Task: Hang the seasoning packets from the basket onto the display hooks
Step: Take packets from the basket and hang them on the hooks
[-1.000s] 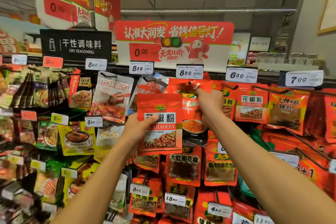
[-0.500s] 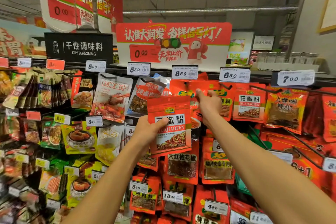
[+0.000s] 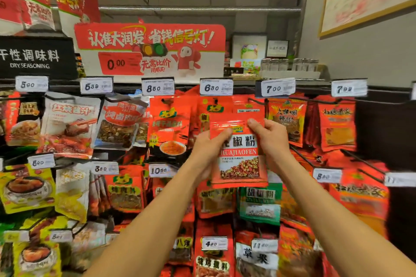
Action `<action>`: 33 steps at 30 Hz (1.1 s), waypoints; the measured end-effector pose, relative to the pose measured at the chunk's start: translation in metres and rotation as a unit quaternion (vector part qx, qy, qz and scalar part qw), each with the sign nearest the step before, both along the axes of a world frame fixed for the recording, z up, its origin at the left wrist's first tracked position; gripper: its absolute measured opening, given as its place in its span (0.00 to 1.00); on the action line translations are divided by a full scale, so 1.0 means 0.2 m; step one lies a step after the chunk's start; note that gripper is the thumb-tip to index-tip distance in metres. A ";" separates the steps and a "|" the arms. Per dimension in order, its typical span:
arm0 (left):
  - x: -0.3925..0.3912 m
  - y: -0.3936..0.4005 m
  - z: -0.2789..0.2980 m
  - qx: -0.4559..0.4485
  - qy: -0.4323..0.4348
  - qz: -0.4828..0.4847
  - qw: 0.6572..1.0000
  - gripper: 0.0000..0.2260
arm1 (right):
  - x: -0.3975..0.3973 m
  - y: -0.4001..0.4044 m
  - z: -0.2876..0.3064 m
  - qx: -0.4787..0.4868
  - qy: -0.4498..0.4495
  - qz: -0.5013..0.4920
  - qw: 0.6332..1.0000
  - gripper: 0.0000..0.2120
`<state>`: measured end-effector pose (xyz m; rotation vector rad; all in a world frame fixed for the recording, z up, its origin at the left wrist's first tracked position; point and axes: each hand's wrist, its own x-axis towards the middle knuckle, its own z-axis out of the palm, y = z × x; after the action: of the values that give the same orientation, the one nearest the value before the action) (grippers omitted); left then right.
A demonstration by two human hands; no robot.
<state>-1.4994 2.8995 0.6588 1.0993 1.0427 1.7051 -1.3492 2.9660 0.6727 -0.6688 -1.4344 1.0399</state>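
Two hands, the left hand (image 3: 208, 148) and right hand (image 3: 271, 139), pinch a red packet (image 3: 239, 155) at frame centre before a crowded hook wall (image 3: 382, 123) under a red sign (image 3: 149, 49).

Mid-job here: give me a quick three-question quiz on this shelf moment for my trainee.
1. True or false: both hands hold the red packet.
2. Which price tag hangs right above the packet? A) 5.90 B) 6.30 C) 10.50
3. Fill in: the Latin lettering on the packet reads ____.

Key:
1. True: the left hand grips its left edge, the right hand pinches its top right.
2. B
3. HUAJIAOFEN (first letter partly covered by the left hand)
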 end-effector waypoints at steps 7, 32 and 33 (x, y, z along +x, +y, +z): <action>0.29 0.23 0.21 0.013 -0.009 0.040 0.999 0.09 | 0.27 0.16 0.09 -0.005 0.030 -0.055 0.998 0.08; 0.26 0.64 0.30 -0.072 0.015 0.156 0.985 0.11 | 0.19 0.58 0.09 -0.063 -0.058 -0.094 0.992 0.09; 0.25 0.69 0.30 -0.074 0.008 0.161 0.984 0.12 | 0.16 0.63 0.10 -0.069 -0.053 -0.091 0.992 0.09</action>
<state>-1.4489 3.0384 0.7186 0.8861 1.3936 1.8349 -1.3174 3.0911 0.6929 -0.9508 -1.3722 0.9773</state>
